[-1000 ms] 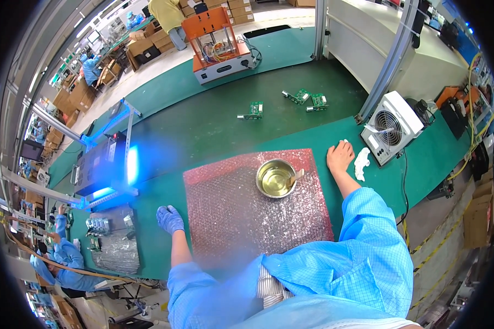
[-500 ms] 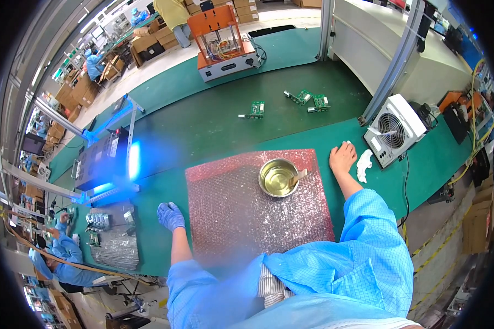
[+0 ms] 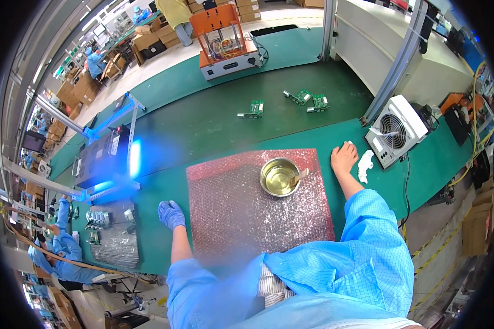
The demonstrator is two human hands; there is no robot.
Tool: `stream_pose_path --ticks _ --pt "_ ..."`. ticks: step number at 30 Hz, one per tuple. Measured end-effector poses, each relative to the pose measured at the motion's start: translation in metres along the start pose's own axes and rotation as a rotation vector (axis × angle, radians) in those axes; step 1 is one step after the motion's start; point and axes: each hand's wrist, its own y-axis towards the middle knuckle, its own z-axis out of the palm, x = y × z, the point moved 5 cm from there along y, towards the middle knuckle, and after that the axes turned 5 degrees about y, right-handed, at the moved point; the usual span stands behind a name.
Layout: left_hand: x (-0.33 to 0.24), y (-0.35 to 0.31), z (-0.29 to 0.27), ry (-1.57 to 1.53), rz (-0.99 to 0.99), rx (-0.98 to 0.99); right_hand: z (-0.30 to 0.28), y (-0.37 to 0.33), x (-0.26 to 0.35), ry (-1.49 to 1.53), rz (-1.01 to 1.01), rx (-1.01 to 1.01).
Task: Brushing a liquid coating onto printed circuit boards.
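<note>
My left hand, in a blue-purple glove, rests on the green bench mat just left of a bubble-wrap sheet. Its fingers are loosely bent and slightly apart, with nothing visible in them. On the other side, my bare right hand lies on the mat, fingers stretched forward and holding nothing. Beside it is a crumpled white cloth or tissue. A round metal tin of clear yellowish liquid stands on the wrap between my hands. A brush-like handle leans over the tin's right rim.
Three green circuit boards lie on the darker strip ahead. A white fan unit stands at right, an orange-topped fixture at the back. Left are a blue-lit black box, more boards on grey wrap and a co-worker.
My hands, the tin and the wrap stay where they were. At the far left, the co-worker's arm has shifted. The whole view has moved very slightly.
</note>
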Motion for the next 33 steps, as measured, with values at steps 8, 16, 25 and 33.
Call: stream_pose_path --ticks 8,16,25,33 --pt "0.0008 0.0001 0.0021 0.001 0.004 -0.018 0.0010 -0.0016 -0.0014 -0.008 -0.018 -0.018" --pt "0.0022 0.0006 0.0006 0.006 -0.007 -0.018 -0.0004 -0.0021 0.0026 -0.005 -0.044 -0.063" --pt "-0.0005 -0.0018 0.0003 0.011 0.007 -0.006 0.0014 -0.0042 -0.0007 -0.002 -0.021 -0.059" --pt "0.0021 0.0000 0.0023 -0.016 0.015 -0.031 -0.0010 -0.0034 0.0030 0.007 -0.030 -0.057"
